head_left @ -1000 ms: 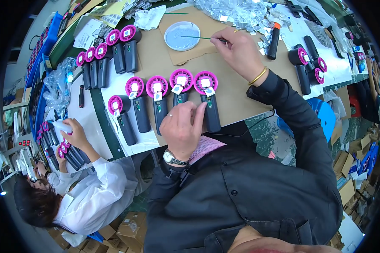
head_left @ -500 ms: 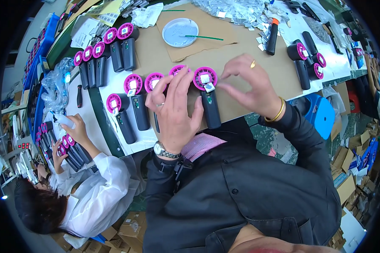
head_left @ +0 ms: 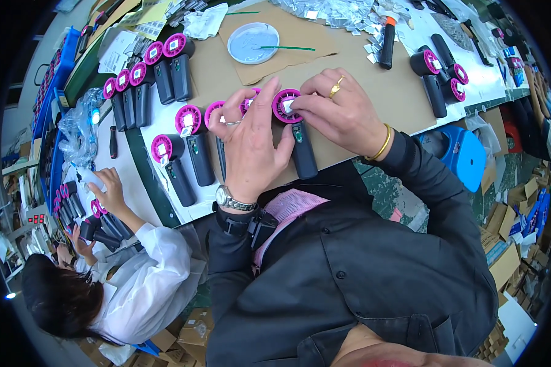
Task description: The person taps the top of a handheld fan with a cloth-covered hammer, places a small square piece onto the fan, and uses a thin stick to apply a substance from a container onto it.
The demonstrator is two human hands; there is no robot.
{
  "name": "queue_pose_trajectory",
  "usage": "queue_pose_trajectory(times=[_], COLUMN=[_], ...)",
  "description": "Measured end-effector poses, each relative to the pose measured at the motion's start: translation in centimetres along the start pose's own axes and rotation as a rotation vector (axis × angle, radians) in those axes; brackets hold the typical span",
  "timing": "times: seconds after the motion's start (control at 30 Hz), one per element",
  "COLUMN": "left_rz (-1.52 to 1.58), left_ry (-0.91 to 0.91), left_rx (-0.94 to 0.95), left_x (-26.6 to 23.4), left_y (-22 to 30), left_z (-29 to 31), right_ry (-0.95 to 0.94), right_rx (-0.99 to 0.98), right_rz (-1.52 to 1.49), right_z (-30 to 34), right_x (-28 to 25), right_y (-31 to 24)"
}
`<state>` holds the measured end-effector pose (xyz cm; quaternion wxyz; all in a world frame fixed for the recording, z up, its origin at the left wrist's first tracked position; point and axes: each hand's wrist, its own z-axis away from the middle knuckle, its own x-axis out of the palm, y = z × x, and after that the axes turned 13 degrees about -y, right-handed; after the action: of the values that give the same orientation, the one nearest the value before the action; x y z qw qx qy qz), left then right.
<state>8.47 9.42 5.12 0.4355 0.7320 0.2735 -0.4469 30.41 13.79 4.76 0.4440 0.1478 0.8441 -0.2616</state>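
the right hand (head_left: 344,115) has its thumb and forefinger drawn close together at a white square (head_left: 287,107) on the pink head of a dark handheld device (head_left: 302,142); whether they pinch the square, i can't tell. just left of that grip, the left hand (head_left: 251,145) is spread, thumb apart, over neighbouring devices, its thumb tip by the device's handle. beyond the grip, a green stick (head_left: 297,48) rests across a round dish (head_left: 232,51).
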Motion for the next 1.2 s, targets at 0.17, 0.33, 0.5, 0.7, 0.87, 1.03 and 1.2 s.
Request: queue_pose_trajectory(times=[0.17, 0.33, 0.5, 0.7, 0.87, 1.03, 1.2], left_rz=[0.019, 0.028, 0.033, 0.021, 0.009, -0.021, -0.043], left_ry=[-0.015, -0.023, -0.033, -0.045, -0.039, -0.018, -0.016], left_rx=[-0.003, 0.014, 0.025, 0.027, 0.042, 0.061, 0.064], left_x=[0.0, -0.2, -0.3, -0.1, 0.2, 0.1, 0.3], left_y=[0.0, -0.4, -0.6, -0.2, -0.5, -1.1, -1.2], left_z=[-0.3, -0.4, -0.5, -0.6, -0.6, -1.3, -1.4], right_ry=[-0.030, -0.066, -0.075, -0.116, -0.134, -0.137, -0.148], right_rx=[-0.021, 0.024, 0.059, 0.079, 0.159, 0.196, 0.201], right_rz=[0.082, 0.082, 0.084, 0.104, 0.110, 0.139, 0.035], right_z=[-0.4, -0.6, -0.8, -0.3, -0.3, -0.7, -0.8], right_x=[0.3, 0.1, 0.3, 0.4, 0.7, 0.7, 0.7], right_y=[0.3, 0.1, 0.1, 0.4, -0.2, -0.3, 0.5])
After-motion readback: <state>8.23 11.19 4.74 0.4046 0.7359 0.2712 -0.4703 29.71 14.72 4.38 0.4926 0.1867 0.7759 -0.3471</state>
